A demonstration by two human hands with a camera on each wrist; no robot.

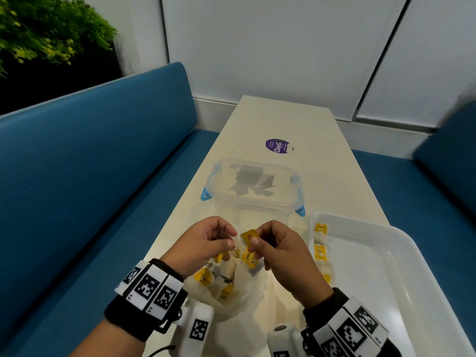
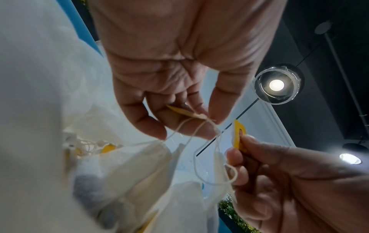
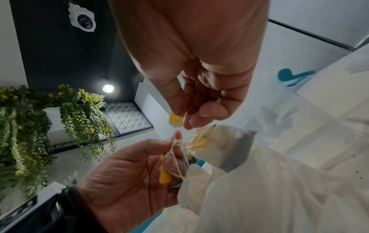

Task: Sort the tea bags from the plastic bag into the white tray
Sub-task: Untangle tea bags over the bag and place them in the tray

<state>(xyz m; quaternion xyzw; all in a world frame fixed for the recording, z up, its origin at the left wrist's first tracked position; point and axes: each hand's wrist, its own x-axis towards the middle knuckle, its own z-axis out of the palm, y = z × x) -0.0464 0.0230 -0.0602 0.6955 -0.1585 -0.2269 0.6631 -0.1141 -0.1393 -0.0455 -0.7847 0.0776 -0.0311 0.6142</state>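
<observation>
Over the open plastic bag [image 1: 231, 302] of tea bags, both hands work at tangled strings [image 3: 175, 146]. My right hand [image 1: 257, 235] pinches a yellow tea bag tag [image 1: 247, 237] between thumb and forefinger; in the right wrist view the same tag [image 3: 176, 120] sits in that hand [image 3: 183, 117]. My left hand [image 1: 231, 239] pinches another yellow tag [image 2: 185, 112] and its knotted string. White tea bags [image 2: 139, 165] hang from the strings between the hands. The white tray [image 1: 386, 266] lies to the right, with several tea bags [image 1: 320, 251] lined up along its left wall.
A clear lidded container with blue clips [image 1: 253, 185] stands just beyond the hands. A purple round sticker [image 1: 277, 146] is on the cream table [image 1: 270, 119] farther back. Blue benches [image 1: 90, 163] run along both sides of the narrow table.
</observation>
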